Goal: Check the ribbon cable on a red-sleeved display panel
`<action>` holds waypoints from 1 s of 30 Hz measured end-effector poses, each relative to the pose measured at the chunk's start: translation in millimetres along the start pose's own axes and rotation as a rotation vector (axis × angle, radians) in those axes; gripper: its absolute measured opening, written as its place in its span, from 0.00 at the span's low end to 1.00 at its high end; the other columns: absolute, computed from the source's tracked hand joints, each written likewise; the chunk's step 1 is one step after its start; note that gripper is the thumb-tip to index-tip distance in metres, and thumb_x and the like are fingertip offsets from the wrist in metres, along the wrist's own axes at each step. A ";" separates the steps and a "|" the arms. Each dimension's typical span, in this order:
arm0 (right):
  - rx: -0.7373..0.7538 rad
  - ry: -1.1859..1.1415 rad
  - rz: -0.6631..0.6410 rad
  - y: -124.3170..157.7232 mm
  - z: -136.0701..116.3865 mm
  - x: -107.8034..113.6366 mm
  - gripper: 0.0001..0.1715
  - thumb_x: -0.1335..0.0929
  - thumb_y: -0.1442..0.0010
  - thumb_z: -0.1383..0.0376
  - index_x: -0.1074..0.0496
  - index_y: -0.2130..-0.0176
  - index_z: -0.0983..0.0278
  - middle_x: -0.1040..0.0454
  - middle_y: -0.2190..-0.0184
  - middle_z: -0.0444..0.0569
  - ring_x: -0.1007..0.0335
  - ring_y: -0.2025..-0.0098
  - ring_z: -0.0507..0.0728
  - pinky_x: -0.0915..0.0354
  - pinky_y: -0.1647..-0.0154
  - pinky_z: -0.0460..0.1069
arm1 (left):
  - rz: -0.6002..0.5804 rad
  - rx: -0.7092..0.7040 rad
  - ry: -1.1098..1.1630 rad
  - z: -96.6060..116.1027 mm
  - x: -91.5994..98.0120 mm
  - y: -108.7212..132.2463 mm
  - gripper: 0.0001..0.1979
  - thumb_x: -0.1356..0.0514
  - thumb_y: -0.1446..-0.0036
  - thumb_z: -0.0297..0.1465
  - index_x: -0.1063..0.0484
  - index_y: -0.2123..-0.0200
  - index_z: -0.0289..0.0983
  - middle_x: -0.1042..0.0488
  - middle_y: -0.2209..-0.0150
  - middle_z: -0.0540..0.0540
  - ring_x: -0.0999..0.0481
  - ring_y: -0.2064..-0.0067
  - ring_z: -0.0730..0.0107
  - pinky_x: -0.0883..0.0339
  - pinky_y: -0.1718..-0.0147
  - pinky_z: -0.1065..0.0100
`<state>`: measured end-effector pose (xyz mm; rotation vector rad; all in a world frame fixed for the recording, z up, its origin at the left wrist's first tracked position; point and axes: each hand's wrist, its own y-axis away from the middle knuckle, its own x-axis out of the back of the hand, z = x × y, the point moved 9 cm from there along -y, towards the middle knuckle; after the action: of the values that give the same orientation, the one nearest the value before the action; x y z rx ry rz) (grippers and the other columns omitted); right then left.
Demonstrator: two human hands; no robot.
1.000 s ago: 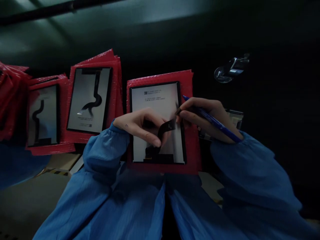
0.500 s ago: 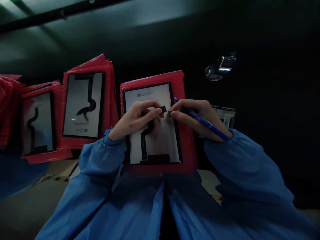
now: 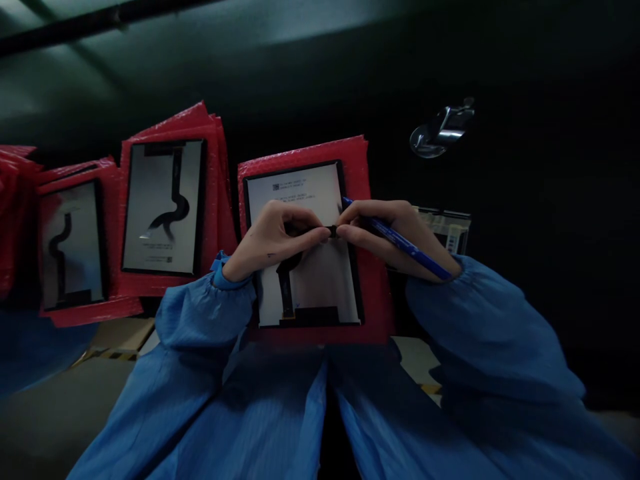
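Observation:
A display panel lies back side up on red bubble-wrap bags in front of me. Its black flex cable rises from the lower edge toward my left hand, whose thumb and forefinger pinch the connector end. My right hand is closed too, its thumb and forefinger pressed on a small connector piece that meets the cable end between the fingertips. A blue pen lies slanted across that same hand, held in it. My fingers hide most of the joint.
Left of the panel, a second display panel lies on a stack of red bags, and a third panel lies further left. Behind my right hand sits a partly hidden labelled item. A shiny clear object lies at the back right.
Both hands' fingertips have come together, and the cable end and the small connector piece, apart before, now meet. The pen stays in my right hand.

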<state>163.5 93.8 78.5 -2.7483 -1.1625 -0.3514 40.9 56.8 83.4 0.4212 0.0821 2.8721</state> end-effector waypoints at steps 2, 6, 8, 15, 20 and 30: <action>-0.006 -0.004 -0.010 -0.4 1.5 -1.4 0.18 0.26 0.39 0.49 0.24 0.68 0.60 0.29 0.77 0.43 0.36 0.77 0.52 0.41 0.77 0.48 | -0.012 -0.002 0.005 -1.2 -1.2 -0.4 0.12 0.31 0.44 0.37 0.21 0.72 0.34 0.27 0.80 0.48 0.29 0.78 0.73 0.39 0.82 0.73; -0.006 -0.002 -0.016 -1.0 4.0 -3.3 0.19 0.25 0.39 0.49 0.24 0.68 0.61 0.28 0.76 0.43 0.35 0.76 0.52 0.40 0.76 0.48 | -0.037 0.008 -0.006 -4.9 -3.0 -1.3 0.11 0.31 0.44 0.36 0.21 0.71 0.33 0.26 0.79 0.48 0.29 0.78 0.75 0.40 0.81 0.74; 0.005 -0.002 -0.013 -1.1 4.8 -3.7 0.19 0.26 0.39 0.49 0.24 0.68 0.62 0.28 0.76 0.43 0.34 0.76 0.52 0.40 0.76 0.48 | -0.045 0.006 -0.009 -5.9 -3.2 -2.0 0.11 0.31 0.43 0.36 0.21 0.71 0.33 0.27 0.79 0.49 0.30 0.78 0.75 0.40 0.81 0.74; 0.005 -0.016 -0.022 -2.0 11.0 -7.3 0.18 0.26 0.39 0.49 0.24 0.67 0.61 0.28 0.76 0.43 0.35 0.76 0.52 0.40 0.75 0.48 | -0.073 0.010 -0.015 -5.8 -4.0 -4.3 0.13 0.32 0.43 0.39 0.21 0.70 0.34 0.27 0.79 0.48 0.30 0.77 0.74 0.38 0.80 0.73; 0.020 -0.037 -0.065 -3.0 8.5 -9.2 0.15 0.26 0.38 0.53 0.24 0.67 0.62 0.28 0.76 0.42 0.36 0.76 0.50 0.40 0.75 0.46 | -0.101 -0.004 -0.009 -5.8 -5.6 -4.7 0.14 0.32 0.42 0.39 0.20 0.68 0.32 0.27 0.79 0.48 0.30 0.77 0.74 0.38 0.79 0.74; 0.103 0.075 0.051 0.5 2.5 -13.7 0.08 0.33 0.41 0.66 0.26 0.70 0.66 0.30 0.78 0.41 0.39 0.77 0.48 0.41 0.74 0.43 | -0.142 -0.030 -0.036 -8.9 -13.2 -6.0 0.10 0.38 0.38 0.33 0.22 0.67 0.32 0.28 0.78 0.50 0.32 0.76 0.76 0.38 0.76 0.73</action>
<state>155.0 84.6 72.4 -2.6465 -1.0595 -0.3742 52.1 59.2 70.7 0.4419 0.0601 2.7215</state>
